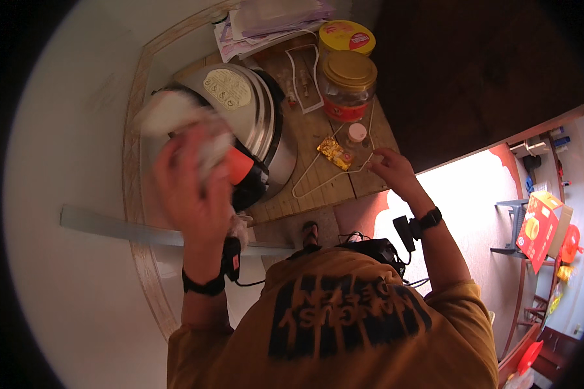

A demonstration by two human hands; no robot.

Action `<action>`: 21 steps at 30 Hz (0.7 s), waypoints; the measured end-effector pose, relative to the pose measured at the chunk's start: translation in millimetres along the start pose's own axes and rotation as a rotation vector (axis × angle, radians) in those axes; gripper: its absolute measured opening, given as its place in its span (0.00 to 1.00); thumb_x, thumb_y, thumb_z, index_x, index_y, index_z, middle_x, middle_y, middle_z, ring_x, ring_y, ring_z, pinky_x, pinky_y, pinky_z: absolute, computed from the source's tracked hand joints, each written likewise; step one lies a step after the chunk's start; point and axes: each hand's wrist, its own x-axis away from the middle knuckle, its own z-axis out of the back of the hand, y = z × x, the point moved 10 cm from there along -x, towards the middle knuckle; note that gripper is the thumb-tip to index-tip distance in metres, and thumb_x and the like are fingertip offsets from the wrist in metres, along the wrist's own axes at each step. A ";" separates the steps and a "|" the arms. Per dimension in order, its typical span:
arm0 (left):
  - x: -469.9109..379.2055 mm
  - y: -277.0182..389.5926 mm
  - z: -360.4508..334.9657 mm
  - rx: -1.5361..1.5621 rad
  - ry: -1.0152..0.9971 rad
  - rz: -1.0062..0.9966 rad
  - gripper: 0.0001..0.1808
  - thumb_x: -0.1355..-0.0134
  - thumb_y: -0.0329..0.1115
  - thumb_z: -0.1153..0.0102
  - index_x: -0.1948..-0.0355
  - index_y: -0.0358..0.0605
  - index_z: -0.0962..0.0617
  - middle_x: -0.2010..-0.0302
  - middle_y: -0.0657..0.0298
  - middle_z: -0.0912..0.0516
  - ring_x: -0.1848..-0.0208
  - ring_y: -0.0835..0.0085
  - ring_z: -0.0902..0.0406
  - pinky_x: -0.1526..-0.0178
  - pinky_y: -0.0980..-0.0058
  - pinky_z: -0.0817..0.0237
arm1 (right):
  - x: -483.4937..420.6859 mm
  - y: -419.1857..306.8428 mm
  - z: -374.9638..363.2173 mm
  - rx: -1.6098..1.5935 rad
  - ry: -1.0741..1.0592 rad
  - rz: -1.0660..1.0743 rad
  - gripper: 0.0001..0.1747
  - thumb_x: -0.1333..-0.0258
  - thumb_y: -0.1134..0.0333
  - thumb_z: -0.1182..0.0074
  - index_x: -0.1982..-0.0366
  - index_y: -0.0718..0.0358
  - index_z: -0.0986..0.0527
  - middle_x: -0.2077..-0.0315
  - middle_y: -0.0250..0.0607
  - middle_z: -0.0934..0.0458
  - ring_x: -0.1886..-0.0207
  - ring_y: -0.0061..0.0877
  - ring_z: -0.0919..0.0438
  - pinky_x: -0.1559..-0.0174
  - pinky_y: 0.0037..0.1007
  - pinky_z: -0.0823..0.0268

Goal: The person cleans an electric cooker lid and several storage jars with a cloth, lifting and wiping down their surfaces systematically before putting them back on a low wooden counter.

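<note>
My left hand [192,189], blurred by motion, grips a crumpled white cloth or tissue [168,114] over the near left side of an electric cooker [246,116]. The cooker has a steel lid bearing a printed label and an orange patch on its dark front. At the table's right edge, the thumb and fingers of my right hand [396,172] pinch the corner of a white wire hanger [321,185] lying flat. A gold foil packet [336,153] and a small bottle with a pale pink cap [357,132] lie within the hanger's outline.
On the wooden table [316,126] stand a clear jar with a gold lid [349,73] and a yellow-lidded tub [346,38]. Papers [272,29] are piled at the back. A dark wooden panel [467,73] borders the right. Farther right, a red carton [540,228] rests on a stool.
</note>
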 end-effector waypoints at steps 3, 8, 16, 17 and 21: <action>6.1 33.1 -30.2 -0.355 -0.131 -0.182 0.19 0.46 0.36 0.42 0.51 0.49 0.22 0.48 0.59 0.27 0.59 0.61 0.31 0.55 0.66 0.38 | 13.2 -9.7 13.8 -0.132 -0.012 0.061 0.27 0.51 0.57 0.39 0.52 0.66 0.27 0.78 0.34 0.27 0.75 0.19 0.30 0.72 0.24 0.38; 49.0 51.4 -44.2 -0.367 -0.154 -0.300 0.20 0.51 0.36 0.39 0.54 0.53 0.21 0.47 0.64 0.27 0.62 0.64 0.33 0.58 0.68 0.40 | 22.4 -12.9 30.5 -0.255 -0.040 0.110 0.24 0.51 0.61 0.38 0.53 0.66 0.26 0.81 0.29 0.30 0.76 0.14 0.33 0.74 0.21 0.41; 74.6 47.2 -39.4 -0.289 -0.119 -0.279 0.21 0.53 0.30 0.37 0.55 0.47 0.21 0.48 0.58 0.27 0.57 0.60 0.30 0.56 0.64 0.38 | 29.8 -42.2 29.4 -0.292 -0.147 0.247 0.21 0.48 0.63 0.41 0.54 0.66 0.26 0.80 0.24 0.34 0.76 0.11 0.37 0.75 0.18 0.44; 74.7 44.2 -37.0 -0.250 -0.102 -0.255 0.19 0.52 0.30 0.38 0.55 0.45 0.21 0.48 0.55 0.27 0.56 0.58 0.30 0.54 0.64 0.38 | 29.4 -46.4 26.7 -0.306 -0.182 0.254 0.20 0.47 0.63 0.41 0.54 0.66 0.27 0.80 0.24 0.33 0.76 0.11 0.37 0.74 0.18 0.44; 95.8 10.8 -22.5 -0.276 0.069 -0.027 0.18 0.49 0.30 0.42 0.54 0.43 0.23 0.50 0.50 0.28 0.55 0.54 0.30 0.54 0.64 0.37 | 33.0 -88.3 7.9 -0.408 -0.309 0.344 0.21 0.46 0.62 0.42 0.53 0.64 0.28 0.79 0.23 0.34 0.75 0.10 0.36 0.73 0.16 0.42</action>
